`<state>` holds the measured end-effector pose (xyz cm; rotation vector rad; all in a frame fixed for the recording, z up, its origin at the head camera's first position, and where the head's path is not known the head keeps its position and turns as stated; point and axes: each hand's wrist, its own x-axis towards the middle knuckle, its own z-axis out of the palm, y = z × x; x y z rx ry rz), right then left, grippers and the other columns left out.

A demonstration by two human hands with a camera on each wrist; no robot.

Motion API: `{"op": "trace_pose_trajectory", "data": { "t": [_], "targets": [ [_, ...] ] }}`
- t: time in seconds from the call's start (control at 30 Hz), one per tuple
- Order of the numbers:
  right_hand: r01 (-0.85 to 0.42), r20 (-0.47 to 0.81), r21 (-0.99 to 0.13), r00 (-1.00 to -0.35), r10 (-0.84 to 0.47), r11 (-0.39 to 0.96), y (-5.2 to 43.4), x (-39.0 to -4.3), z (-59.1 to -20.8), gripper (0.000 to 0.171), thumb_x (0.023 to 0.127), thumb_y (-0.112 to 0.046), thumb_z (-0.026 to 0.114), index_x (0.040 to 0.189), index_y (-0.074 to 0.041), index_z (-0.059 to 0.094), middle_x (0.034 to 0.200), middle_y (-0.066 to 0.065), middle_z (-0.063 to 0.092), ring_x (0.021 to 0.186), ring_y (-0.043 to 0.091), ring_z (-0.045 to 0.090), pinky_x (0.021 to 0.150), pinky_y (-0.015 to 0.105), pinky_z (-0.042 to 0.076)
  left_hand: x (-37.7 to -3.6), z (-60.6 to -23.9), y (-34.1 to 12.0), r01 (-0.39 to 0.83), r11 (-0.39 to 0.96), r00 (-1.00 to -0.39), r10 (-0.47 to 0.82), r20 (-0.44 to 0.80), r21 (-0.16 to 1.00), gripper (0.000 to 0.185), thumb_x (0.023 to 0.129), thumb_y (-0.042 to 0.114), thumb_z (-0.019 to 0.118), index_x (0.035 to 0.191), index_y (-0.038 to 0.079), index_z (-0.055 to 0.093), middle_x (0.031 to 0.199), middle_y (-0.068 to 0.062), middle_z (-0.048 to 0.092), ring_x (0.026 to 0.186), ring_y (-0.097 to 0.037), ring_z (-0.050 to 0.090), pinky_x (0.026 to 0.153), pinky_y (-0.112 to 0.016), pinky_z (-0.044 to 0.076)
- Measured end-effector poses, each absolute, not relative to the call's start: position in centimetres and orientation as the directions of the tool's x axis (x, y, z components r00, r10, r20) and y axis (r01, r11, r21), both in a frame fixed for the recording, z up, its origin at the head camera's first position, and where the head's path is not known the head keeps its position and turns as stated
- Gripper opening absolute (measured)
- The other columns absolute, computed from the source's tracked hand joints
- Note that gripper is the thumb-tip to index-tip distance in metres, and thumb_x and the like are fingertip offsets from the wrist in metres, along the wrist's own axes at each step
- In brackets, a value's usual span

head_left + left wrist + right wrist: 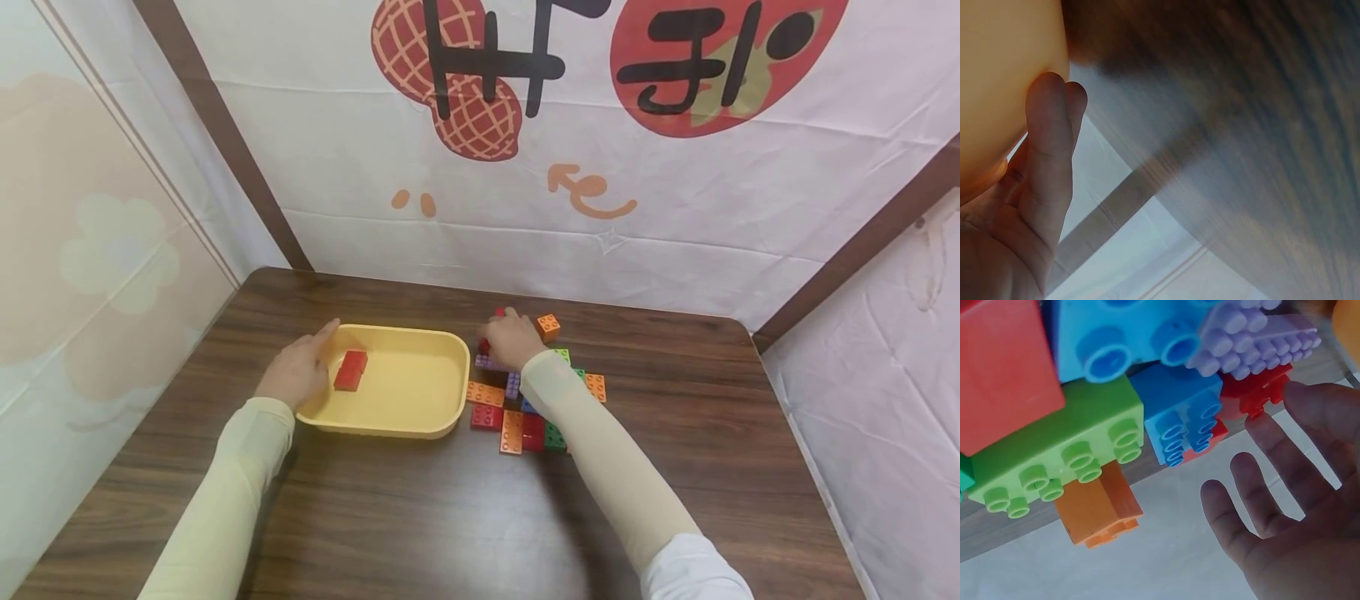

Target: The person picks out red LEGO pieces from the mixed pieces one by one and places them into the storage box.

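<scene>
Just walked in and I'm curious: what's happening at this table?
A person is working with toy bricks on a wooden table. The left hand rests on the rim of a yellow tray, which holds one red brick. The right hand reaches into the pile of coloured bricks beside the tray, fingers spread near a small red brick, not yet closed in a grip.

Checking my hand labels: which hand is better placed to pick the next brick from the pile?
Right. The right hand already rests on the brick pile, fingers beside a red brick. The left hand lies on the tray rim, away from the pile.
</scene>
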<state>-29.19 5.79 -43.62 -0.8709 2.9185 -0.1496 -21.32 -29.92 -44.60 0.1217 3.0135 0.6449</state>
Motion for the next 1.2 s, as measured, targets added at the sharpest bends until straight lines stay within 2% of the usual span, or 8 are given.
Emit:
{"op": "trace_pose_trajectory", "data": {
  "t": [0.13,0.37,0.57,0.8,1.0,1.2],
  "targets": [
    [-0.547,-0.055,-0.097,-0.831,-0.553,0.832,5.6,-29.2,-43.8,0.029,0.089,-0.007,0.07,0.114,-0.021,0.077,0.114,0.0,0.071,0.101,0.025,0.054,0.088,0.047,0.051,-21.3,-44.6,-30.0,0.06,0.909,-0.996,0.084,-0.04,0.411,0.074,0.093,0.004,0.051,0.161,0.014,0.025,0.14,-0.037,0.046,0.123,-0.058,0.047,0.105,-0.068,0.035],
    [-0.539,-0.074,-0.072,-0.836,-0.543,0.839,5.3,-29.5,-44.5,0.036,0.091,-0.011,0.072,0.127,-0.017,0.069,0.12,0.005,0.067,0.113,0.027,0.058,0.102,0.053,0.047,-21.3,-44.6,-30.1,0.063,0.905,-0.995,0.087,-0.039,0.42,0.073,0.093,0.004,0.051,0.161,0.014,0.026,0.14,-0.038,0.045,0.123,-0.058,0.047,0.106,-0.067,0.034],
    [-0.541,-0.087,-0.07,-0.834,-0.545,0.838,5.3,-29.6,-44.5,0.035,0.096,-0.017,0.068,0.131,-0.016,0.065,0.12,0.006,0.066,0.113,0.025,0.061,0.1,0.049,0.049,-21.4,-44.4,-30.2,0.068,0.905,-0.995,0.091,-0.034,0.419,0.073,0.093,0.004,0.051,0.161,0.014,0.026,0.141,-0.039,0.043,0.124,-0.059,0.046,0.106,-0.068,0.034],
    [-0.554,-0.117,-0.089,-0.819,-0.561,0.828,5.2,-29.7,-44.7,0.038,0.095,-0.016,0.07,0.132,-0.017,0.063,0.123,0.005,0.068,0.116,0.026,0.061,0.104,0.051,0.046,-21.4,-44.7,-30.2,0.066,0.904,-0.995,0.089,-0.034,0.423,0.073,0.093,0.004,0.05,0.161,0.015,0.027,0.14,-0.038,0.045,0.124,-0.058,0.047,0.106,-0.067,0.035],
    [-0.536,-0.091,-0.133,-0.831,-0.549,0.833,5.6,-29.7,-44.9,0.038,0.095,-0.015,0.069,0.132,-0.013,0.061,0.119,0.005,0.068,0.112,0.024,0.063,0.1,0.045,0.05,-21.3,-44.8,-30.0,0.056,0.901,-0.996,0.081,-0.041,0.43,0.072,0.093,0.004,0.049,0.161,0.015,0.027,0.141,-0.038,0.045,0.124,-0.057,0.047,0.106,-0.067,0.034],
    [-0.558,-0.012,-0.155,-0.824,-0.567,0.815,5.9,-29.9,-44.5,0.03,0.094,-0.018,0.071,0.123,-0.012,0.064,0.108,0.003,0.068,0.101,0.021,0.063,0.091,0.037,0.055,-21.3,-44.7,-30.1,0.055,0.903,-0.996,0.08,-0.042,0.427,0.072,0.094,0.004,0.049,0.161,0.015,0.027,0.141,-0.039,0.044,0.124,-0.058,0.046,0.107,-0.067,0.034]
  ]
}}
